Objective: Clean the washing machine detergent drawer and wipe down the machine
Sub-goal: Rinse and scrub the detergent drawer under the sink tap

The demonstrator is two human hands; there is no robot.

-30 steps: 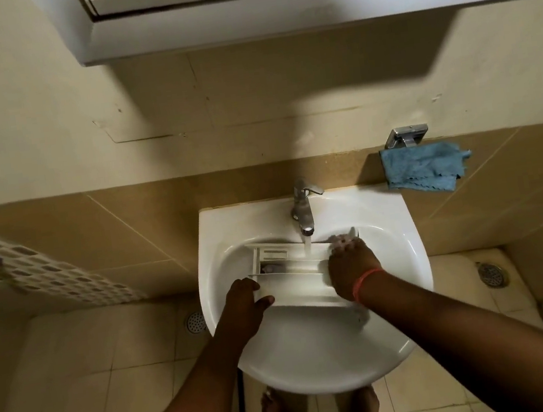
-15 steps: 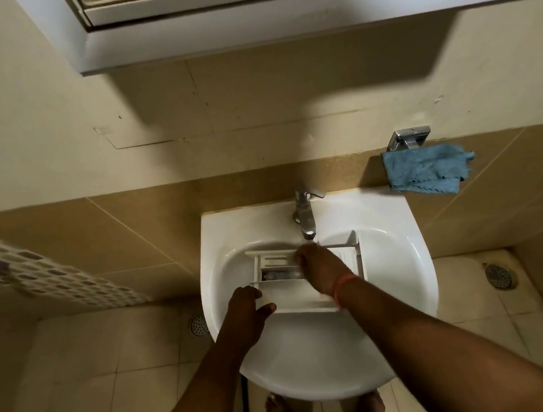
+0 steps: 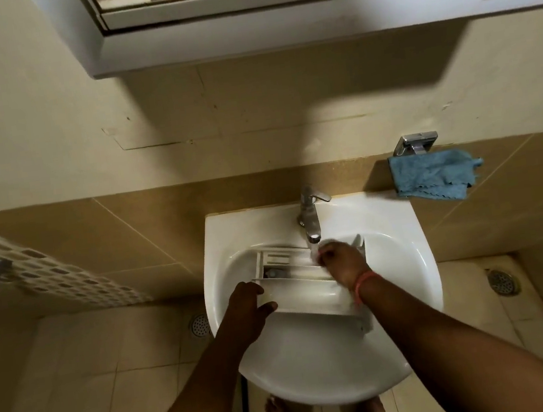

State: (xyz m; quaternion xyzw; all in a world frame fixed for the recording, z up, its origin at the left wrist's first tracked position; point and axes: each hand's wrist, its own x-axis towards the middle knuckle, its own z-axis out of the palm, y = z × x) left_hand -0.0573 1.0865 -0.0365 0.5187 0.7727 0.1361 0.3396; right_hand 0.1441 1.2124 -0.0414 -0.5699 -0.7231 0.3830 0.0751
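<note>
White detergent drawer (image 3: 304,296) lay in sink (image 3: 404,257) between 2 hands, gripped at its near-left end by left hand (image 3: 246,300), right hand (image 3: 341,260) curled inside under tap (image 3: 309,216), grasp unclear, blue cloth (image 3: 432,179) hung well beyond right hand

Not much room is left in the sink (image 3: 404,257): the back half of the bowl is filled side to side by the detergent drawer (image 3: 309,296). Access from straight above is blocked by the tap (image 3: 309,216), whose spout hangs right over the drawer's back edge. The near half of the basin is left open. The drawer's left end is taken up by the left hand (image 3: 246,304), the middle by the right hand (image 3: 341,260).
</note>
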